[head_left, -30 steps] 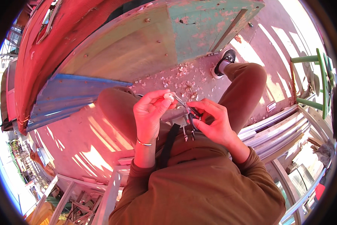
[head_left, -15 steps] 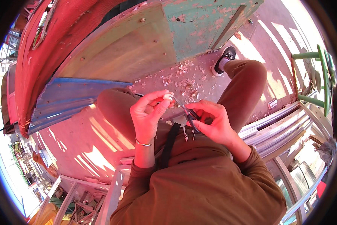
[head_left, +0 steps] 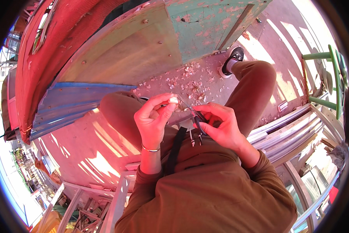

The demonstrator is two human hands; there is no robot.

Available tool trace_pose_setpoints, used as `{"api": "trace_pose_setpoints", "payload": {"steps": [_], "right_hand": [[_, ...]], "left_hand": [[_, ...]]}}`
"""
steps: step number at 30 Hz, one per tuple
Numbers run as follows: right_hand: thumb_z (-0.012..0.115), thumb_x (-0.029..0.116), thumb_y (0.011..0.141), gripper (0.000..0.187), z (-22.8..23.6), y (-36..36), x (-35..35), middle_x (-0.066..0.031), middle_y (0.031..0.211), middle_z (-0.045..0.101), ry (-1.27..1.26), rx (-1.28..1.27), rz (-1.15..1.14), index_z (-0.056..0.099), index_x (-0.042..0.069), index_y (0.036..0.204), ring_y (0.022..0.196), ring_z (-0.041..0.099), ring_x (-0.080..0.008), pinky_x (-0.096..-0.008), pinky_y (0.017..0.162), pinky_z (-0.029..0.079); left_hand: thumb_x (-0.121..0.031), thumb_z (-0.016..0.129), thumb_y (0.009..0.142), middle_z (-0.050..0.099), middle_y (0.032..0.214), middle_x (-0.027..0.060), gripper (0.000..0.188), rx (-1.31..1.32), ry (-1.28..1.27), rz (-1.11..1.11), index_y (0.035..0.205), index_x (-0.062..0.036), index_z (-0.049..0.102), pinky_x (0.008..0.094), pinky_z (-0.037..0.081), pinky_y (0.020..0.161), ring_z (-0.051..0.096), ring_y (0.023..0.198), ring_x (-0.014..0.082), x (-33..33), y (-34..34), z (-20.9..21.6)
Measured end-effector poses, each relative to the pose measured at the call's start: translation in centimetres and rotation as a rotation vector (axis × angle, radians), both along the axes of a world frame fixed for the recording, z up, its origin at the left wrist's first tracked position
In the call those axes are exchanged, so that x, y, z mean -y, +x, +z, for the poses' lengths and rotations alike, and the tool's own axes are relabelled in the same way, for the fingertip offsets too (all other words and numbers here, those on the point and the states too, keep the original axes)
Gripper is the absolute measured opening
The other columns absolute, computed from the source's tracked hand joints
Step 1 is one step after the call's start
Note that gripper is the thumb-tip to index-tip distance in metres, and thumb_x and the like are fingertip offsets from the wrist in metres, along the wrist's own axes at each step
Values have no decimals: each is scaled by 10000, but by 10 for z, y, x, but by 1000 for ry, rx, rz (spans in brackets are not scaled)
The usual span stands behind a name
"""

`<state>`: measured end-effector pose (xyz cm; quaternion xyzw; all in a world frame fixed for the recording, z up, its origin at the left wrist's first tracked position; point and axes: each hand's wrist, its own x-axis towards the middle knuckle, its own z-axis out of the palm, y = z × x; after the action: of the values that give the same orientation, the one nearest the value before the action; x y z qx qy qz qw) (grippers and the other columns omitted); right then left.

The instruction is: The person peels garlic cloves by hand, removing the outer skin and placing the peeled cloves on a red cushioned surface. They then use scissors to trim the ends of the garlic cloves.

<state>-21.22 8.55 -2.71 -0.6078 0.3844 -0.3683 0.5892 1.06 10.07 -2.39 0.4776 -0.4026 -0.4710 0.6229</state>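
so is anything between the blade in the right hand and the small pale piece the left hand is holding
Nothing visible. The left hand pinches the small pale piece at its fingertips, and the thin blade held by the right hand points straight at it, its tip close beside the piece. Only open air shows between them.

An outdoor boatyard: a red painted hull [head_left: 38, 70], weathered planks [head_left: 143, 50], peelings on concrete.
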Motion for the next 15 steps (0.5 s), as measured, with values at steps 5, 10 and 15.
{"api": "trace_pose_setpoints", "payload": {"steps": [5,10,15], "right_hand": [[729,-79,865,443,23,-2,7,-71,986,682,-105,-178,77,697,-19,1303,881,730,-119,-250,723,567],[764,-42,833,483,-2,2,-1,-71,952,671,50,14,-7,704,14,1308,760,654,-104,-250,645,526],[744,-57,859,456,24,2,3,-56,962,681,-147,-220,56,686,-10,1309,870,737,-132,-253,701,568]], "left_hand": [[105,755,930,722,1200,155,264,86,-26,27,1191,83,725,318,619,932,724,1053,196,-1,0,1],[111,753,926,715,1213,155,257,70,-79,16,1179,75,730,309,617,929,711,1076,189,0,-1,-2],[126,742,927,704,1241,157,266,81,-46,60,1187,80,718,308,616,940,709,1080,193,-1,-2,1]]}}
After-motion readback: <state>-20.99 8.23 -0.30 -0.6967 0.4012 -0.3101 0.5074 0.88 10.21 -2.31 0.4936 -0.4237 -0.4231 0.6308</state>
